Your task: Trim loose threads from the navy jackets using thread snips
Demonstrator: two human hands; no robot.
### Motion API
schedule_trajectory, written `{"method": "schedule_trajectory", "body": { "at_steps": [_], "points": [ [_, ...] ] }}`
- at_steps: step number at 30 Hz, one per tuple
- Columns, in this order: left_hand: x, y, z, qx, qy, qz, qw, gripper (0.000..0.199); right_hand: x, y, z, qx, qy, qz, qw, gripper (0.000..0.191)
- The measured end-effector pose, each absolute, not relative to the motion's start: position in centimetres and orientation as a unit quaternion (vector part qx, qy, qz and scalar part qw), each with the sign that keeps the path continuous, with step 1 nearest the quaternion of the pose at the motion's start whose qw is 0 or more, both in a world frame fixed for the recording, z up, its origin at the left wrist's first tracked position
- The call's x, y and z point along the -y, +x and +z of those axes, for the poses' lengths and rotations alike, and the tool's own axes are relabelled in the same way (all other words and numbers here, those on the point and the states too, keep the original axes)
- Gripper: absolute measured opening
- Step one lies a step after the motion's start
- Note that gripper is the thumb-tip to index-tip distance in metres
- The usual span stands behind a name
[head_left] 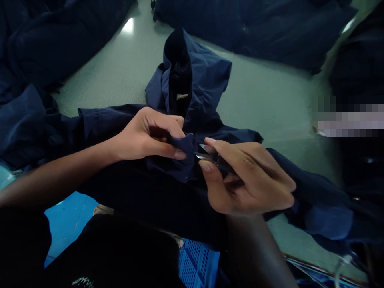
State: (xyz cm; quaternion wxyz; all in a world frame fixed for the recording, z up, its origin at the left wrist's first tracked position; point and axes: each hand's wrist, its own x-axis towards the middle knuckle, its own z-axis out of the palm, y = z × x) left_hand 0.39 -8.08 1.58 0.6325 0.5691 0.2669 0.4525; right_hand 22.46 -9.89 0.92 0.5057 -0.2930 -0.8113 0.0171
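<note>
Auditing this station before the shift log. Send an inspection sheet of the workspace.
surface: pale green smooth work surface, with glare patches.
job's things: navy cloth garment, one fold gathered up; small steel snips, blades beside that fold.
clutter: heaped dark navy garments behind and to both sides.
grippers: left hand pinches the fold; right hand grips the snips.
cables: nothing seen.
surroundings: blue perforated plastic crate below, partly hidden by the person's dark clothing.
</note>
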Motion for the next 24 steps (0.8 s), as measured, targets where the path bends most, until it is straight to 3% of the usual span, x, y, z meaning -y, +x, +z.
{"method": "schedule_trajectory", "body": {
  "at_steps": [24],
  "points": [
    [7.81, 0.1, 1.37, -0.257, 0.562, 0.416, 0.667, 0.013, 10.1, 22.81, 0.73, 0.828, -0.294, 0.029, 0.477, 0.03]
  ]
}}
